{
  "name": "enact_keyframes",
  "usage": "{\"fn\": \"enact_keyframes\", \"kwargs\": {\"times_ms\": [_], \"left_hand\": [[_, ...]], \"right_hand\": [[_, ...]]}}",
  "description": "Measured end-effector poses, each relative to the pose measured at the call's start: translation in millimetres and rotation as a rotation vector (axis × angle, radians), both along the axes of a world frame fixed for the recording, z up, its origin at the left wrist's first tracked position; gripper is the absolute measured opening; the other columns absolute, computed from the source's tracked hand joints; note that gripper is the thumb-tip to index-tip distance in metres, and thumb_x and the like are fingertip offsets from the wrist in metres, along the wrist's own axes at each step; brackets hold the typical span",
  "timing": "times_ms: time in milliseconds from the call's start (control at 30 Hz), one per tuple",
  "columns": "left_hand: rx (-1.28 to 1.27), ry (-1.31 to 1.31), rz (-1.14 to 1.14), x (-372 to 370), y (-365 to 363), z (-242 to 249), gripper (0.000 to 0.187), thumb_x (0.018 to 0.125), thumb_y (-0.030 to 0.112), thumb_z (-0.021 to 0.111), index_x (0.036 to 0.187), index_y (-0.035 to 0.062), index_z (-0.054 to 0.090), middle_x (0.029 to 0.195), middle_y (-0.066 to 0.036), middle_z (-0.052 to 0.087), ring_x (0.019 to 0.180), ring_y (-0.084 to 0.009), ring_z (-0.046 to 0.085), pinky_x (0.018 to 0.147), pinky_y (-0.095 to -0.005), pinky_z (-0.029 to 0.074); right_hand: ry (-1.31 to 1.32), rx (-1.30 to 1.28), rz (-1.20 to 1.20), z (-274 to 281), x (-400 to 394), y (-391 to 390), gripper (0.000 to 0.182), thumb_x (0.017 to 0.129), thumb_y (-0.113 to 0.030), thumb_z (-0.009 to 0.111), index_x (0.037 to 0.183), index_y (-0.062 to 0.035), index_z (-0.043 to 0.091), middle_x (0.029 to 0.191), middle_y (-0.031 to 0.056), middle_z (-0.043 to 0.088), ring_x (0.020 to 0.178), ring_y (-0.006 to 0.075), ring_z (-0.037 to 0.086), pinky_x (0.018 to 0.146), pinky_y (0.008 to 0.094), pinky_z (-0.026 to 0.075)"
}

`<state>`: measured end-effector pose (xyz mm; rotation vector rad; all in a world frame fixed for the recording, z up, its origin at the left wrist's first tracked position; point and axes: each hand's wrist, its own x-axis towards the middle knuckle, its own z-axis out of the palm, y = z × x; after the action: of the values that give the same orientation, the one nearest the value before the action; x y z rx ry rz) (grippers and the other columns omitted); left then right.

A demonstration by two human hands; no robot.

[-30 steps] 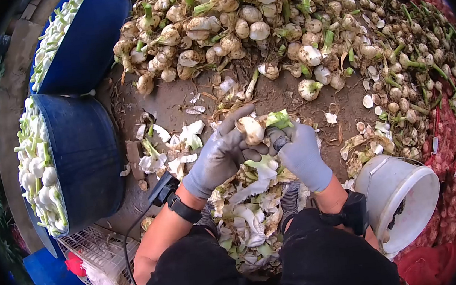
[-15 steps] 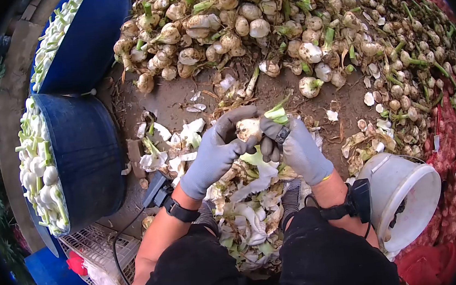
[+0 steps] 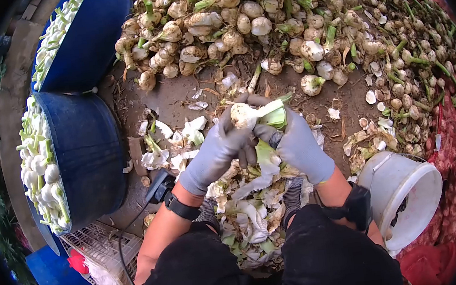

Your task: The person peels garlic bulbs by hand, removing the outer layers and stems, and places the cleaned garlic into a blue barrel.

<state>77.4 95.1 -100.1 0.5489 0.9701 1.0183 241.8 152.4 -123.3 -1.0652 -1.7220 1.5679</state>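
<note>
A pale bulb (image 3: 242, 114) with a green and white stalk is between my two gloved hands, above the middle of the floor. My left hand (image 3: 220, 147) has its fingers closed round the bulb end. On the stalk side, my right hand (image 3: 293, 142) is closed on the green layers, with a small dark object at its fingers that I cannot make out fully. Loose skins and leaves (image 3: 251, 217) lie below, between my feet.
A large pile of dirty bulbs (image 3: 217, 25) spreads across the back. Blue tubs (image 3: 84, 156) of peeled bulbs stand at the left, above a plastic crate (image 3: 103, 248). At the right are a white bucket (image 3: 383, 190) and red net sacks (image 3: 454, 159).
The bulb has tilted and moved slightly up and left between my hands. Its green and white layers now spread wider at the stalk, and my fingers have shifted.
</note>
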Motion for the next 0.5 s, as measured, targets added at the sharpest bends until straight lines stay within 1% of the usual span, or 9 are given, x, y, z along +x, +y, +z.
{"fn": "enact_keyframes", "kwargs": {"times_ms": [33,100,167,233,300,333,367,433,500], "left_hand": [[0.041,0.24,-0.109,-2,1,4,0.056,0.094,0.044,0.061,0.134,0.0088,0.046,0.103,-0.005,0.065,0.063,-0.0065,0.057,0.052,-0.0188,0.042],[0.046,0.262,-0.013,-2,-3,-20,0.045,0.092,0.031,0.066,0.126,0.005,0.052,0.103,-0.006,0.065,0.076,-0.0056,0.058,0.062,-0.0179,0.045],[0.345,0.553,0.047,-7,-8,-25,0.037,0.094,0.025,0.063,0.122,0.0022,0.055,0.104,-0.006,0.065,0.087,-0.0061,0.058,0.07,-0.018,0.046],[0.179,0.586,0.06,-11,-2,-26,0.04,0.095,0.028,0.061,0.124,0.0007,0.054,0.105,-0.006,0.064,0.09,-0.0089,0.059,0.075,-0.0228,0.05],[0.088,0.522,0.345,-13,4,-28,0.049,0.096,0.036,0.06,0.128,0.0003,0.052,0.107,-0.007,0.064,0.093,-0.0109,0.059,0.079,-0.0286,0.051],[0.106,0.518,0.315,-16,6,-26,0.044,0.093,0.027,0.064,0.126,-0.001,0.056,0.113,-0.008,0.063,0.103,-0.0153,0.06,0.092,-0.0289,0.048],[0.109,0.517,0.317,-16,5,-22,0.044,0.093,0.027,0.064,0.126,-0.001,0.056,0.113,-0.008,0.063,0.103,-0.0153,0.06,0.092,-0.0289,0.048],[0.426,0.713,-0.006,-15,-1,-15,0.036,0.092,0.024,0.065,0.119,-0.0001,0.061,0.111,-0.008,0.064,0.104,-0.0147,0.06,0.091,-0.0289,0.049],[0.458,0.769,-0.022,-20,-3,-20,0.032,0.09,0.02,0.067,0.114,-0.0001,0.063,0.116,-0.01,0.062,0.105,-0.0157,0.06,0.092,-0.0296,0.049]], "right_hand": [[0.351,-0.349,-0.022,2,-4,1,0.022,0.089,-0.014,0.067,0.104,0.0014,0.063,0.104,0.0148,0.067,0.095,0.0138,0.063,0.076,0.0307,0.05],[0.307,-0.451,-0.03,-5,-5,4,0.019,0.09,-0.011,0.064,0.104,0.0025,0.063,0.101,0.0108,0.068,0.088,0.0104,0.062,0.073,0.0294,0.051],[-0.155,-0.37,0.006,-6,-4,8,0.018,0.092,-0.007,0.061,0.107,0.0034,0.063,0.098,0.0079,0.068,0.078,0.0116,0.063,0.067,0.0272,0.052],[-0.047,-0.401,0.024,-3,-3,1,0.019,0.092,-0.007,0.061,0.106,0.0042,0.062,0.088,0.007,0.069,0.068,0.0121,0.062,0.061,0.0271,0.051],[0.144,-0.644,0.027,10,0,-8,0.021,0.093,-0.011,0.06,0.106,0.005,0.062,0.082,0.0059,0.065,0.072,0.0101,0.062,0.063,0.0254,0.05],[0.142,-0.642,0.032,5,-1,-8,0.021,0.093,-0.011,0.06,0.106,0.005,0.062,0.082,0.0059,0.065,0.072,0.0101,0.062,0.063,0.0254,0.05],[0.039,-0.455,0.067,-8,0,-7,0.023,0.091,-0.011,0.062,0.108,0.0046,0.061,0.083,0.0101,0.066,0.072,0.0143,0.064,0.063,0.0284,0.051],[-0.166,-0.088,0.125,-20,1,-9,0.03,0.087,-0.013,0.064,0.111,0.004,0.059,0.083,0.0186,0.068,0.071,0.0228,0.067,0.064,0.0342,0.052],[-0.208,-0.067,0.082,-8,2,-10,0.026,0.082,-0.014,0.065,0.104,0.0001,0.064,0.084,0.0213,0.067,0.075,0.0295,0.068,0.066,0.0365,0.052]]}}
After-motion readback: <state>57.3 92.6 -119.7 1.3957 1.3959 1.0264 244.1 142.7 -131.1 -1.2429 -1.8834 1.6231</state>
